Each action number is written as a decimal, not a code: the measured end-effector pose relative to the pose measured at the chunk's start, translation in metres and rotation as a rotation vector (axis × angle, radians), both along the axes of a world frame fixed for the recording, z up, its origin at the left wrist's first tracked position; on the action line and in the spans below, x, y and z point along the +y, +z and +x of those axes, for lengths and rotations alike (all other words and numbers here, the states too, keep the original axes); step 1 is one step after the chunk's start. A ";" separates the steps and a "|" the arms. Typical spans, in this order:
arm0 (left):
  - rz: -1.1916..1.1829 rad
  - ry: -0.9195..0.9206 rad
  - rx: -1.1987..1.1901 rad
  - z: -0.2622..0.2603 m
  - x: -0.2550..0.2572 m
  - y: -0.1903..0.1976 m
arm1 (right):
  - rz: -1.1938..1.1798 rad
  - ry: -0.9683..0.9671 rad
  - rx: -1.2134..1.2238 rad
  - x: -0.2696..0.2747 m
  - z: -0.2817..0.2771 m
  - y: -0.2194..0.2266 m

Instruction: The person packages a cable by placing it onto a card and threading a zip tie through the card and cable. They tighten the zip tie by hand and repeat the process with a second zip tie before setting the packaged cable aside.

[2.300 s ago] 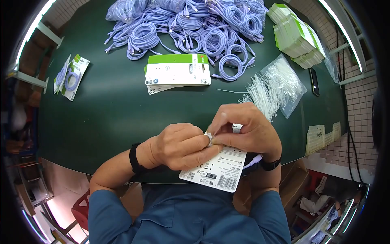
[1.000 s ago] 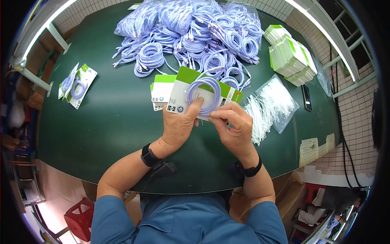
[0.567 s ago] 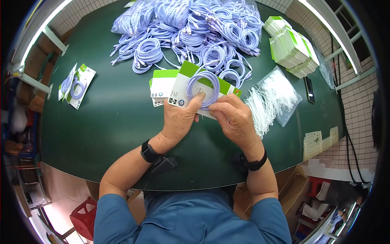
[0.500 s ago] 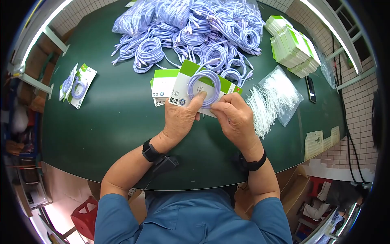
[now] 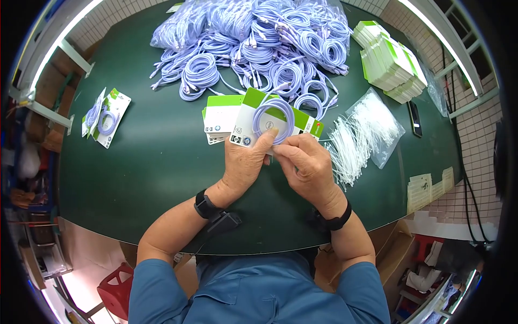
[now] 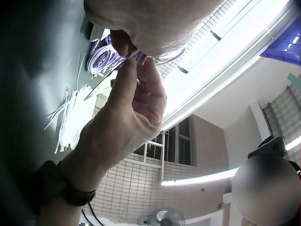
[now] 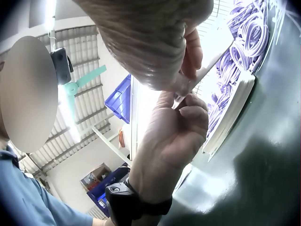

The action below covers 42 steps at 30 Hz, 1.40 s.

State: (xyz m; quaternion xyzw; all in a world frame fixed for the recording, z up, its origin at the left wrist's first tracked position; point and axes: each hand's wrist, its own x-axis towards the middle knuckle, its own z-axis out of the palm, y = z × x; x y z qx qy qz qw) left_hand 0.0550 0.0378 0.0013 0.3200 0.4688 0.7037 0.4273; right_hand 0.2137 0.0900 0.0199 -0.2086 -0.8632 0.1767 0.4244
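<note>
In the head view a green and white packaging card [image 5: 244, 123] is held up over the table, with a coiled lilac USB cable [image 5: 291, 120] lying on its face. My left hand [image 5: 244, 162] grips the card's lower edge, its thumb pressing the coil against the card. At the bottom of the coil my right hand [image 5: 308, 165] pinches with thumb and forefinger; what lies between those fingertips is mostly hidden, perhaps a thin tie end. Both wrist views show the two hands' fingertips close together, the card seen nearly edge-on from the right wrist.
Behind the card lies a short stack of similar cards [image 5: 221, 116]. A large heap of lilac cables [image 5: 259, 43] covers the back. To the right are a bag of white zip ties [image 5: 372, 127], a tall card stack [image 5: 391, 62] and a phone [image 5: 415, 119]. Finished-looking carded cables [image 5: 110, 121] lie left.
Earliest, the hands worked at the card's printed back near the table's front edge. Since then the card has been turned face up and moved forward; lately the right fingertips shifted slightly left along the coil.
</note>
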 end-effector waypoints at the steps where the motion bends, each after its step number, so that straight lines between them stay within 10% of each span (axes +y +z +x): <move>1: -0.004 -0.002 -0.003 -0.001 0.000 -0.001 | 0.010 0.026 -0.016 0.001 0.001 0.002; 42: 0.012 -0.079 -0.206 0.004 0.002 -0.018 | 0.141 -0.051 -0.072 0.000 -0.004 0.000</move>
